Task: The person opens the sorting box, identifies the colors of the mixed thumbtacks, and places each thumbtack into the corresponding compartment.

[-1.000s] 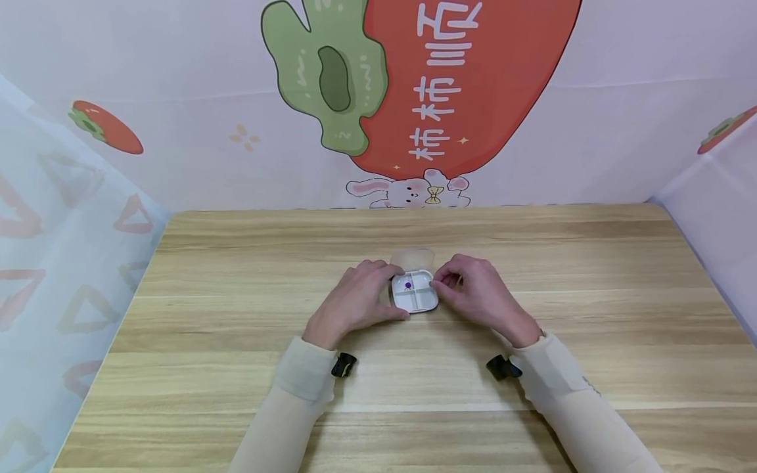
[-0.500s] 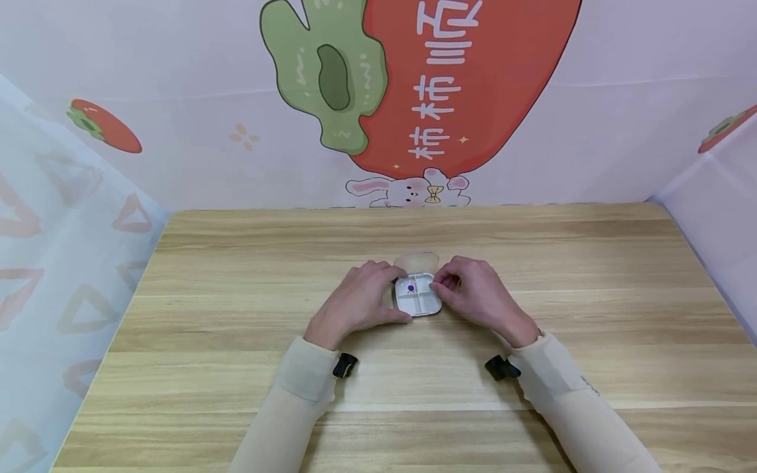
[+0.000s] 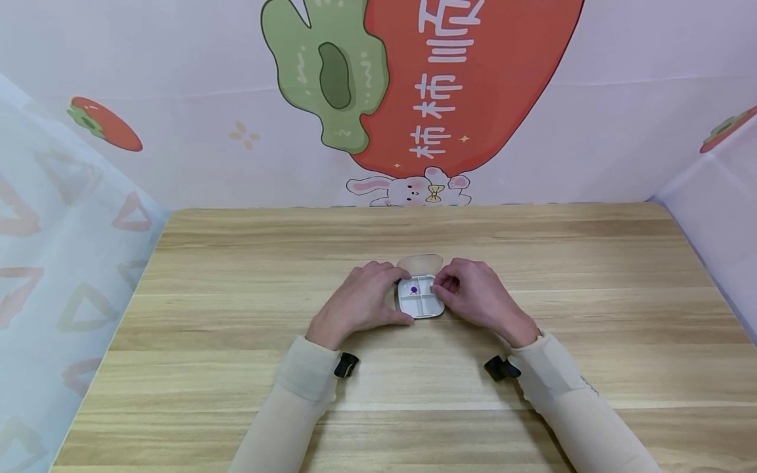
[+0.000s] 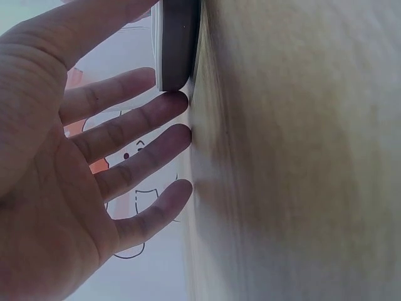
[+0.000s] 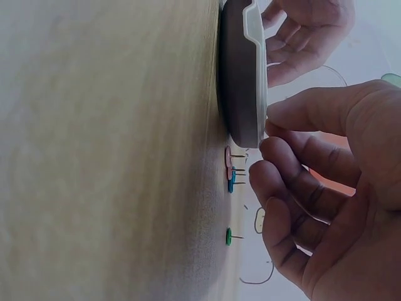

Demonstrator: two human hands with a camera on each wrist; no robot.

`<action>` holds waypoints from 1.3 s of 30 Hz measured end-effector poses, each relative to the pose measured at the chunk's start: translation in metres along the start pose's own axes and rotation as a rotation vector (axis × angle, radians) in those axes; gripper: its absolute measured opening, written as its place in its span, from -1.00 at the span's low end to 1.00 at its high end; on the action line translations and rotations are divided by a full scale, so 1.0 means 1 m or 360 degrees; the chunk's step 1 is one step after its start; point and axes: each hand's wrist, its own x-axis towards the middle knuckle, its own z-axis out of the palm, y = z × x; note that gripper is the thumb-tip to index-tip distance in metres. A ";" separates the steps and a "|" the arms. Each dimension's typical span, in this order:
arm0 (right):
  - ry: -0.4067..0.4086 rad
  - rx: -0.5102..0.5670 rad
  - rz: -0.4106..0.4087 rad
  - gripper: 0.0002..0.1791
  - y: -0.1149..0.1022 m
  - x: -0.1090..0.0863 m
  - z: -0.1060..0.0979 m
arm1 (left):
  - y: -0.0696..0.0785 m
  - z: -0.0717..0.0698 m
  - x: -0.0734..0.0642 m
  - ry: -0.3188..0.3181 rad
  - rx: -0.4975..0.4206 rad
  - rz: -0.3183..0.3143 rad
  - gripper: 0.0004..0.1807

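Observation:
My left hand [image 3: 367, 295] grips the left side of a small pill box [image 3: 409, 307], thumb at the front edge and index finger at the back. The box has a white four-compartment tray, a dark grey base and a raised clear lid [image 3: 421, 264]. A purple thumbtack [image 3: 413, 290] lies in the back left compartment. At the right rim, my right hand [image 3: 473, 289] has its fingers curled, thumb and forefinger tips together over the back right compartment. The box's wall [image 5: 241, 81] partly hides those tips in the right wrist view, so what they pinch is unseen.
Past the box, in the right wrist view, pink [image 5: 229, 157], blue [image 5: 232, 183] and green [image 5: 229, 236] thumbtacks lie on the table with their pins up. The right hand covers them in the head view. A printed cloth [image 3: 177, 151] hangs behind the wooden table [image 3: 236, 394].
The left hand has slid the pill box slightly to the right and toward the person, beneath the right fingertips. My right hand has barely moved.

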 end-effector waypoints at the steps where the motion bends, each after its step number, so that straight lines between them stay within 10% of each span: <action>1: 0.0000 -0.0003 0.0000 -0.95 0.000 0.000 0.000 | 0.000 0.000 0.000 -0.0001 -0.0001 0.0000 -0.20; 39: 0.0030 -0.0013 0.0029 -0.96 0.000 0.000 -0.004 | -0.001 0.000 0.002 -0.0025 -0.0002 -0.0038 -0.22</action>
